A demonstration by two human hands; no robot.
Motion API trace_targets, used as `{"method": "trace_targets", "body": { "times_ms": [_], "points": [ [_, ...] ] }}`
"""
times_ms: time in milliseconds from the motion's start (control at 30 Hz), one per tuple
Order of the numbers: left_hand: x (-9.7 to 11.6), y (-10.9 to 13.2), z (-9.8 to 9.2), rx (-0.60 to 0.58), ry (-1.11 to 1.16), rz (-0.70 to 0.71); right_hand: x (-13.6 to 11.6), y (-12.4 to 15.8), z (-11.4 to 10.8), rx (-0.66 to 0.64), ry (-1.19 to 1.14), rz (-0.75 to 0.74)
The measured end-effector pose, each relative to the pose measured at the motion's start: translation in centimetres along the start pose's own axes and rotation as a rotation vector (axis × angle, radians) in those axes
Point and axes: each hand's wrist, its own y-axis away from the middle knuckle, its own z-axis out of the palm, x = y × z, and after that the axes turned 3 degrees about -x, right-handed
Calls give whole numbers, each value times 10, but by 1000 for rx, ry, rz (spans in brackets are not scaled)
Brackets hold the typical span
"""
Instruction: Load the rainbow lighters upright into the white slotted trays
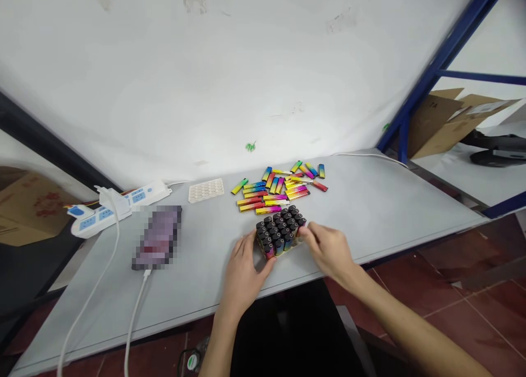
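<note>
Head view: one pale-grey flat worktop (370, 218). Your left hand (243, 273), curved around the left end of one shallow cream pocketed tray (295, 247), holding it; your right hand (331, 251), narrowed at the tray's right end, its grip on any lighter impossible to tell. Tray: between your hands, filling apparently well advanced, near-right pockets bare. Upright black-topped lighters (279, 232), slim, colourful: packed inside. Loose multicoloured slim lighters (279, 186): unplaced, beyond both hands.

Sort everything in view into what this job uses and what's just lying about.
Seemingly in use:
upright black-topped lighters
the tray under them
loose coloured lighters beyond it
probably the pale celled tray, set apart

Apparently just lying about:
blurred phone-like device
white power strip
left cardboard box
right cardboard box
</note>
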Motion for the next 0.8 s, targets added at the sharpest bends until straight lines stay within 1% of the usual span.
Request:
{"method": "trace_targets", "body": {
  "times_ms": [67,133,167,200,233,300,367,433,533,667,733,800],
  "points": [
    [0,0,0,-2,-3,-11,18,-23,-9,74,33,52],
    [0,0,-1,-10,6,-18,42,-53,-16,164,70,126],
    [0,1,-1,-10,12,-21,55,-69,-18,184,102,161],
    [0,1,-1,-10,19,-25,68,-83,-18,187,133,196],
    [0,1,-1,-10,24,-27,81,-96,-18,163,168,208],
    [0,1,-1,-9,27,-29,103,-114,-13,114,286,218],
    [0,1,0,-1,16,-27,120,-121,-6,58,374,233],
    [0,1,0,6,-6,-35,130,-120,-1,46,388,228],
    [1,1,0,3,-30,-56,136,-114,1,93,237,228],
    [2,1,-1,-9,-33,-76,131,-112,-7,250,-243,324],
    [2,1,-1,-19,-34,-85,127,-114,-10,277,-411,354],
    [2,1,-1,-24,-41,-95,123,-114,-10,276,-546,349]
  ]
}}
